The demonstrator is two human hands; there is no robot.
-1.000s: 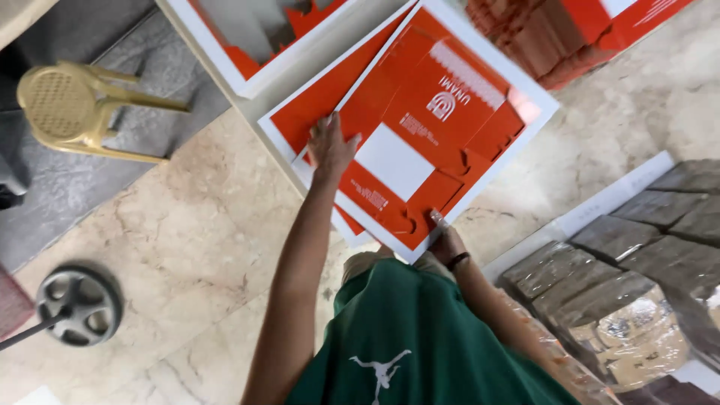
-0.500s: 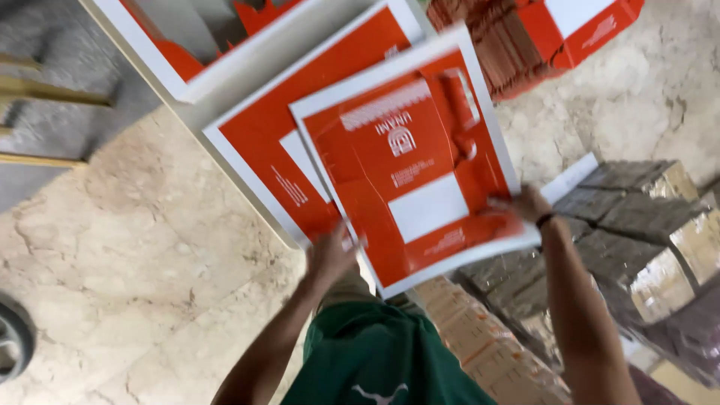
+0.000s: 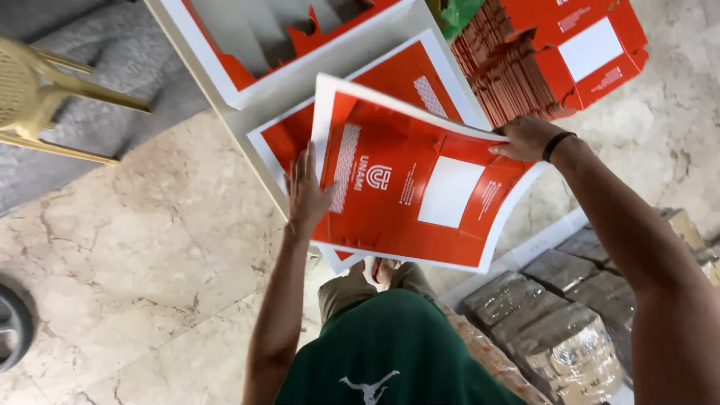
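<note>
The orange printed card sheet [image 3: 420,191] has come up off the stack since a second ago: then it lay flat on the pile with both hands pressing its edges, and now it hangs in the air between them, bowed so that its middle bulges toward the camera and its white margin curls along the top and right. That lift suggests the sheet has been separated from the ones beneath and is free to be turned or carried. The left hand [image 3: 306,191] lies spread against the sheet's left edge, fingers flat on the printed face and gripping the margin, while the right hand [image 3: 527,137], with a dark band at the wrist, pinches the upper right corner. The sheet is an unfolded carton blank, bright orange with a white border, a plain white rectangle near its centre, a pale patterned strip on the left and small white print. It is held above the remaining flat sheets [image 3: 300,135] of the same kind, which rest on the pale surface [image 3: 330,75]. Beyond the right hand stands a stack of folded orange cartons [image 3: 555,60] on the marble floor [image 3: 135,240]. Brown wrapped bundles [image 3: 555,330] sit at lower right, and a yellow plastic stool [image 3: 45,97] stands at far left.
</note>
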